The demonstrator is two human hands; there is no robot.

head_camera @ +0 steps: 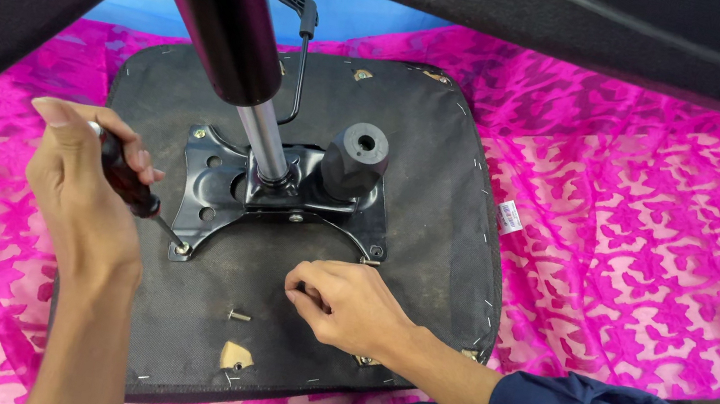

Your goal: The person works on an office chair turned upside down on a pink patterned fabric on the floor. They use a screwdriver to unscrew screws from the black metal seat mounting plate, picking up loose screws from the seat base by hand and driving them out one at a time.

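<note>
The screwdriver [130, 182] was gripped in my left hand [76, 187], tip down on the screw [183, 249] at the front-left corner of the black mounting plate [214, 191] — that plate sat mid-way on the upturned seat base [436, 216]. My right hand [347, 303] rested curled on the base nr the plate's right corner; can't tell if it held anything. One loose bolt [238, 316] lay apart on the base, so I'd judge fastening only partly done. The gas cylinder [235, 42] & lever [296, 33] rose up, crowding the plate; pink cloth [654, 214] lay underneath.
</note>
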